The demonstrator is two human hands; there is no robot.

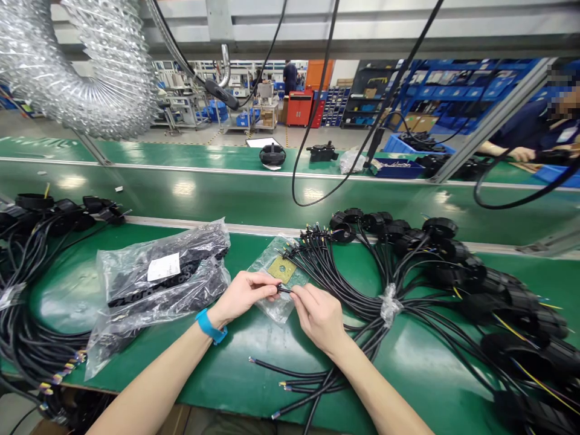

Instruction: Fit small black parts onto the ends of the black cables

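Over the green bench point(244, 374), my left hand point(247, 295), with a blue band at the wrist, pinches a small black part point(280, 288). My right hand point(319, 314) is closed on a thin black cable point(287, 291) that meets this part between the hands. Just beyond them lies a clear plastic bag point(277, 309) with a yellow square piece point(281, 270). On the right, a bundle of black cables point(335, 284) is tied with clear plastic wrap point(389, 305); several cable ends with coloured wires point left below my right hand.
A clear bag of black parts point(163, 272) lies left of my hands. Another cable bundle point(22, 302) is at the far left, black round housings point(507, 296) at the right. Black cables point(312, 121) hang overhead. Across the bench is a person point(534, 130).
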